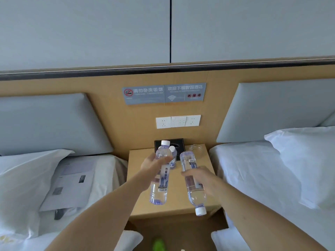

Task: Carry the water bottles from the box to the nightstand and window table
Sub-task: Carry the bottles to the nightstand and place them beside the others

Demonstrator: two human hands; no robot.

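My left hand (pixel 151 164) grips a clear water bottle (pixel 160 185) with a white cap, held upright above the wooden nightstand (pixel 137 201). My right hand (pixel 199 175) grips a second water bottle (pixel 192 189), tilted with its white cap pointing down toward me. A third, smaller-looking bottle (pixel 173 156) stands on the nightstand behind my left hand, partly hidden by the held bottle. The box is out of view.
A black tray (pixel 181 144) and an upturned glass (pixel 196 150) sit at the nightstand's back by the wooden headboard. Beds with white pillows flank the nightstand; papers (pixel 70 185) lie on the left bed. Wall sockets (pixel 178 121) are above. A green object (pixel 159 244) lies on the floor.
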